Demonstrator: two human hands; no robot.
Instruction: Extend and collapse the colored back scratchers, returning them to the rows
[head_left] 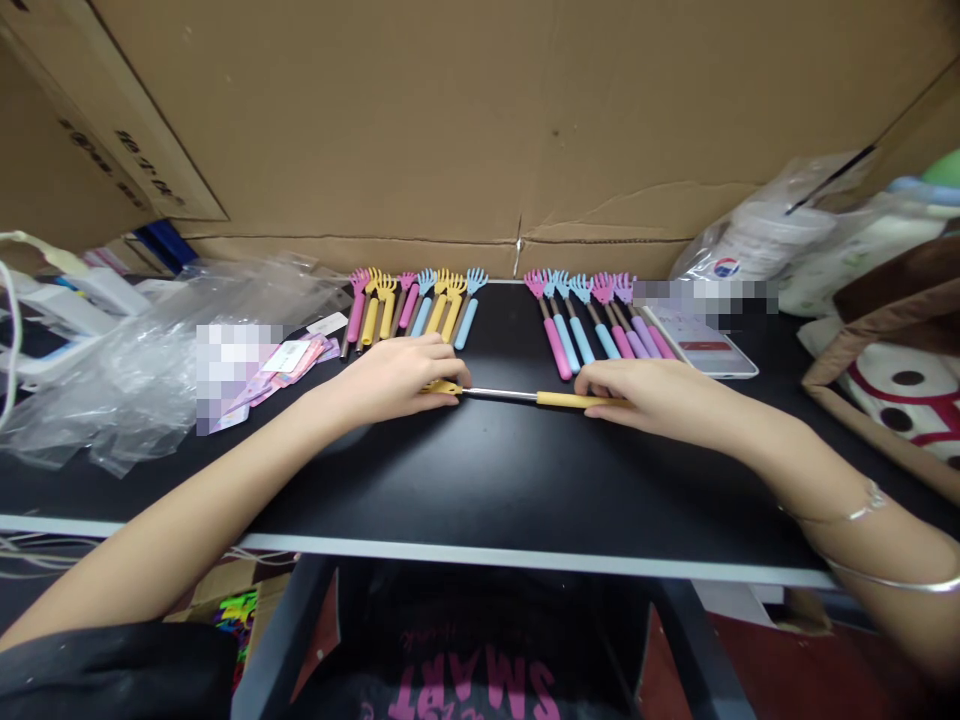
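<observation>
A yellow back scratcher (pixel 566 399) lies crosswise between my hands, with some of its thin metal rod showing. My left hand (pixel 409 375) is closed round its claw end, which the fingers partly cover. Its yellow handle is gripped by my right hand (pixel 645 393). Behind my left hand is a row of pink, yellow and blue back scratchers (pixel 465 322), claws toward the cardboard. A second group of pink, blue and purple back scratchers (pixel 556 345) lies just behind my right hand, handles toward me.
Clear plastic bags (pixel 135 370) and small printed cards (pixel 300 362) lie at the left. A phone (pixel 709 345), a bagged cup (pixel 780 240) and a brown-handled bag (pixel 900 360) occupy the right. Cardboard (pixel 420 130) walls the back; the black table (pixel 465 490) has a pale front edge.
</observation>
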